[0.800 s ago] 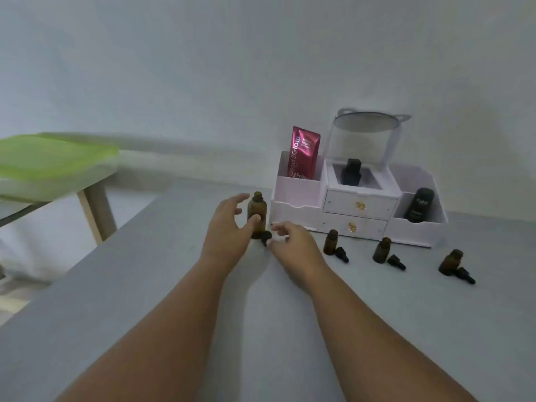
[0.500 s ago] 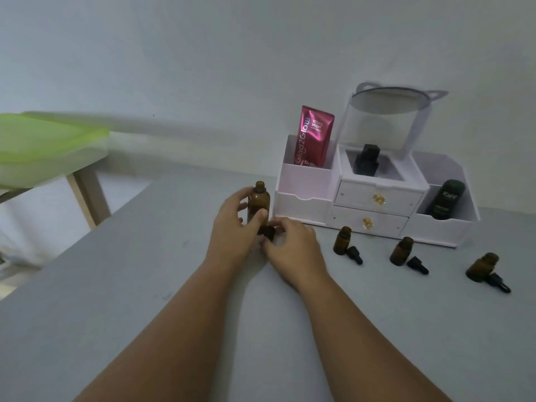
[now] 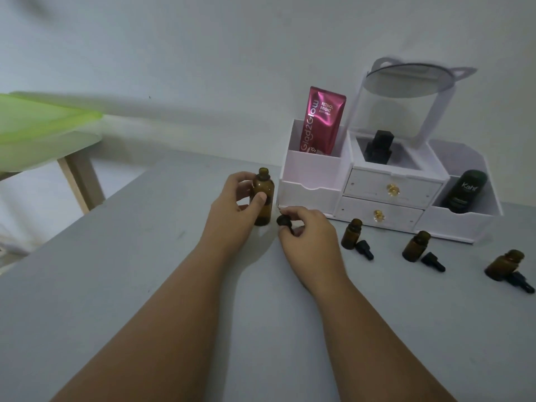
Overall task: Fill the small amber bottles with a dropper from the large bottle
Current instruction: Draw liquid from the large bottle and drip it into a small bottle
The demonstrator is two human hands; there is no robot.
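Wide grey tabletop (image 3: 145, 285) is seen toward the near and left edges; a white organizer (image 3: 310, 181) is set close behind. The large amber bottle (image 3: 263, 198), upright and uncapped, is gripped by the left hand (image 3: 232, 207); a black dropper (image 3: 283, 220) is pinched by the right hand (image 3: 307, 232) beside it.

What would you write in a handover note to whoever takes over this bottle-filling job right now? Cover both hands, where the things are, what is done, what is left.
Left hand grips the large bottle, upright on the table, cap off.
Right hand pinches the black dropper beside that bottle's base.
Three small bottles stand uncapped to the right, before the white organiser, each with a black cap lying beside it.
Done: all bottles opened.
Left: draw from the large bottle and fill all three; their levels cannot be told.
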